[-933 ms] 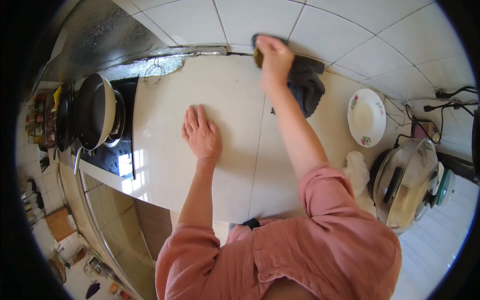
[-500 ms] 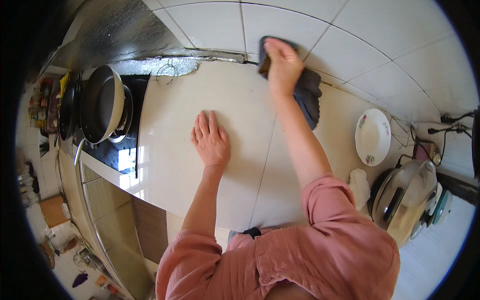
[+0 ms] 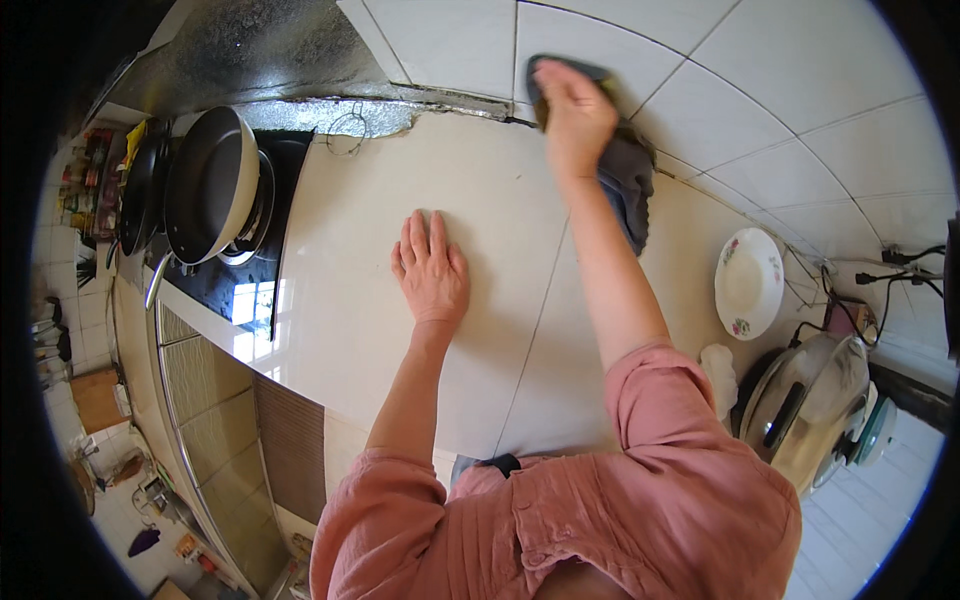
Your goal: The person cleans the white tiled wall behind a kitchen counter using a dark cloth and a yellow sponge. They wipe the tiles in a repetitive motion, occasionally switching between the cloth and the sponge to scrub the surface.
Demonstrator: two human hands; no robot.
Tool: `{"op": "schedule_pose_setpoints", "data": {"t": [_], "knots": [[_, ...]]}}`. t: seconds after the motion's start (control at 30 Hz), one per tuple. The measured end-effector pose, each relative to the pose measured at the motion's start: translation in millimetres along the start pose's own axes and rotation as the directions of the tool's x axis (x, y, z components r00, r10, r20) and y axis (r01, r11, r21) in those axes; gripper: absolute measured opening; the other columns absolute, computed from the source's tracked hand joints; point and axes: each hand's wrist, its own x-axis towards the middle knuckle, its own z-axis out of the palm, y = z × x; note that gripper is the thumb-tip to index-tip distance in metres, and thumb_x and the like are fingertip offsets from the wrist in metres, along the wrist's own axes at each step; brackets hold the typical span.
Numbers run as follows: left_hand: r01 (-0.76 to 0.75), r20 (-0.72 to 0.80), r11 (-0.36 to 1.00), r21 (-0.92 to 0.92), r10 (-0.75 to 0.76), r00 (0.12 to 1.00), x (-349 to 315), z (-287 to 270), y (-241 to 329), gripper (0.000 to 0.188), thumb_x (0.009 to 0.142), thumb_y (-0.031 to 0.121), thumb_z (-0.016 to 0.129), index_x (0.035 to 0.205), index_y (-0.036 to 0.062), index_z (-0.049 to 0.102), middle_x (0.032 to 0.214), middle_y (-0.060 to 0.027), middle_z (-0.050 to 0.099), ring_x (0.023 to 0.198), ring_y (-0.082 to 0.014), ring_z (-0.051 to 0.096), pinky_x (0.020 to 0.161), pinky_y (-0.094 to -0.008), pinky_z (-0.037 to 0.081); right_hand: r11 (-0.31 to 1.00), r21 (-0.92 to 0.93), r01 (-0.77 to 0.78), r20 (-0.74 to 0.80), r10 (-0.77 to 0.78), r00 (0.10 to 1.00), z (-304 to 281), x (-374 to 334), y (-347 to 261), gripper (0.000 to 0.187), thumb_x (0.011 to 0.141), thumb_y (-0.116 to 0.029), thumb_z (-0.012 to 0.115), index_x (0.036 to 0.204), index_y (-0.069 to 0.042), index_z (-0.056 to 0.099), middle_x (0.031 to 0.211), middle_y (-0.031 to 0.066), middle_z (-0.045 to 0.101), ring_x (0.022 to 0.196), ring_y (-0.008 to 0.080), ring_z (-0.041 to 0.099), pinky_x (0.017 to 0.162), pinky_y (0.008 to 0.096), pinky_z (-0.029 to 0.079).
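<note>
My right hand [image 3: 580,125] reaches to the foot of the white tiled wall [image 3: 600,25] and presses a dark sponge [image 3: 592,71] against it. A yellowish patch shows at the sponge's side, and my fingers hide much of it. Just under my right wrist a dark grey cloth [image 3: 628,190] lies bunched on the pale countertop [image 3: 500,220], partly covered by my forearm. To the left, my left hand [image 3: 432,278] rests palm down on the countertop with its fingers stretched out, holding nothing.
At the left, a frying pan [image 3: 208,185] sits on the black stove [image 3: 290,165], near a wire ring [image 3: 348,135]. A flowered plate [image 3: 750,283] stands to the right, by pot lids [image 3: 800,395] and black cables [image 3: 900,280]. A metal-faced panel [image 3: 260,60] borders the wall.
My right hand has moved the sponge slightly upward along the wall tile. The left hand stays flat on the countertop, and the whole view has shifted a little.
</note>
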Motion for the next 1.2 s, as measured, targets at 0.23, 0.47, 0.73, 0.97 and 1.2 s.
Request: {"op": "schedule_pose_setpoints", "data": {"t": [0.23,0.47,0.73,0.97,1.2], "knots": [[0.008,0.010,1.000,-0.021,-0.008,1.000,-1.7,-4.5,-1.2,0.048,0.105,0.024,0.043,0.152,0.0128,0.046,0.163,-0.0116,0.037,0.152,-0.0308,0.031,0.125,-0.0499,0.019,0.985,-0.106,-0.139,-0.047,0.135,0.990,-26.2,-12.5,10.2,0.016,0.092,-0.005,0.074,0.105,0.001,0.079,0.097,0.0038,0.078,0.088,0.0089,0.067,0.083,0.0253,0.054],[-0.011,-0.047,1.000,-0.018,0.010,0.999,-1.0,4.3,0.9,0.046,0.104,0.021,0.046,0.149,0.0126,0.049,0.160,-0.0118,0.041,0.151,-0.0301,0.034,0.123,-0.0503,0.023,0.977,-0.211,-0.016,0.156,0.050,0.986,-18.4,-1.8,-2.0,0.016,0.094,-0.005,0.072,0.107,0.000,0.080,0.101,0.0061,0.080,0.090,0.0092,0.070,0.084,0.0251,0.055],[0.018,0.016,1.000,-0.002,-0.018,1.000,-4.7,-0.9,-4.6,0.049,0.105,0.026,0.043,0.153,0.0139,0.046,0.164,-0.0118,0.036,0.153,-0.0299,0.030,0.125,-0.0495,0.019,0.969,-0.243,0.043,0.041,-0.034,0.999,-16.2,-13.5,0.5,0.018,0.095,-0.007,0.070,0.110,0.000,0.078,0.095,0.0061,0.079,0.082,0.0093,0.067,0.078,0.0248,0.053],[0.009,0.025,1.000,0.025,-0.009,1.000,-5.0,5.4,-6.0,0.050,0.105,0.026,0.043,0.153,0.0136,0.045,0.164,-0.0118,0.035,0.154,-0.0302,0.029,0.125,-0.0497,0.018,0.941,-0.334,0.048,0.128,-0.005,0.992,-22.1,-21.6,15.8,0.023,0.095,-0.003,0.068,0.116,-0.001,0.076,0.105,0.0108,0.079,0.091,0.0134,0.071,0.086,0.0270,0.054],[-0.020,-0.007,1.000,-0.005,0.020,1.000,-0.6,4.0,3.4,0.048,0.104,0.023,0.047,0.151,0.0126,0.047,0.163,-0.0114,0.038,0.152,-0.0287,0.032,0.124,-0.0500,0.021,0.948,-0.310,-0.075,0.230,0.151,0.961,-36.0,-11.2,30.4,0.024,0.095,-0.005,0.067,0.117,-0.001,0.077,0.109,0.0067,0.079,0.096,0.0114,0.071,0.089,0.0262,0.053]]}}
